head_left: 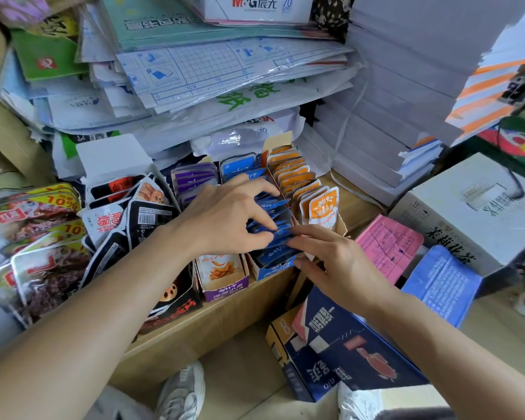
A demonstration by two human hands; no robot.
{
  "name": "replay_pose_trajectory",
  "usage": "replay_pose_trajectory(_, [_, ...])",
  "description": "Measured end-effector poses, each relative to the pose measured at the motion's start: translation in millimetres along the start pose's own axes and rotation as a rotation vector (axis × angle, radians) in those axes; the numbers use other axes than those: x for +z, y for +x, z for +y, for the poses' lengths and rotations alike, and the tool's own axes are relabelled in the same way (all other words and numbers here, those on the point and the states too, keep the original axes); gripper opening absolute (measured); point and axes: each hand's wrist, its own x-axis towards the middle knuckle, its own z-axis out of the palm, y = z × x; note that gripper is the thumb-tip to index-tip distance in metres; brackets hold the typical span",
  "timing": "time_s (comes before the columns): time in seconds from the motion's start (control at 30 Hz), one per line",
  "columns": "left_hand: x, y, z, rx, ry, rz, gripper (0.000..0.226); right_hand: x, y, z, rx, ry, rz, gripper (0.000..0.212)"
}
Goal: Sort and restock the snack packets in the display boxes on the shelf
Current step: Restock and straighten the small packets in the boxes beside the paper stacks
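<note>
Many blue packets, upright in the blue display box on the shelf: we judge them light, floppy, slick; take top edges. Left hand pinches several with curled fingers; right hand, fingers nearly straight, touches the front ones.

One head-worn wide-angle camera looks forward and steeply down, close over the front of the shelf.

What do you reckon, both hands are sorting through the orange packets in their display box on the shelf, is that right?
Not quite. The head view shows the left hand and the right hand both at the blue packets in their display box on the shelf. The orange packets stand in the box beside them, to the right.
</note>
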Motion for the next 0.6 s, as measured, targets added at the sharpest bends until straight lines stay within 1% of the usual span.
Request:
replay_pose_trajectory(0.03, [0, 0, 1, -0.012, 0.033, -0.014, 0.022, 0, 0, 0, 0.002, 0.002, 0.002, 0.032])
replay_pose_trajectory(0.13, [-3, 3, 6, -0.048, 0.131, -0.020, 0.030, 0, -1, 1, 0.001, 0.004, 0.011, 0.031])
replay_pose_trajectory(0.23, [-5, 4, 11, -0.085, 0.185, -0.015, 0.033, 0, -1, 2, -0.003, 0.007, 0.018, 0.030])
replay_pose_trajectory(0.37, [-4, 4, 14, -0.136, 0.211, 0.001, 0.035, -2, 1, 1, -0.009, 0.044, 0.045, 0.026])
replay_pose_trajectory(0.5, [-5, 3, 12, -0.171, 0.185, 0.035, 0.042, -4, 3, 0, -0.014, 0.059, 0.053, 0.024])
replay_pose_trajectory(0.57, [-7, 3, 12, -0.169, 0.182, 0.023, 0.038, -5, 3, 0, -0.010, 0.061, 0.053, 0.024])
replay_pose_trajectory(0.6, [-8, 4, 13, -0.163, 0.191, 0.008, 0.033, -4, 3, 0, -0.008, 0.062, 0.052, 0.024])
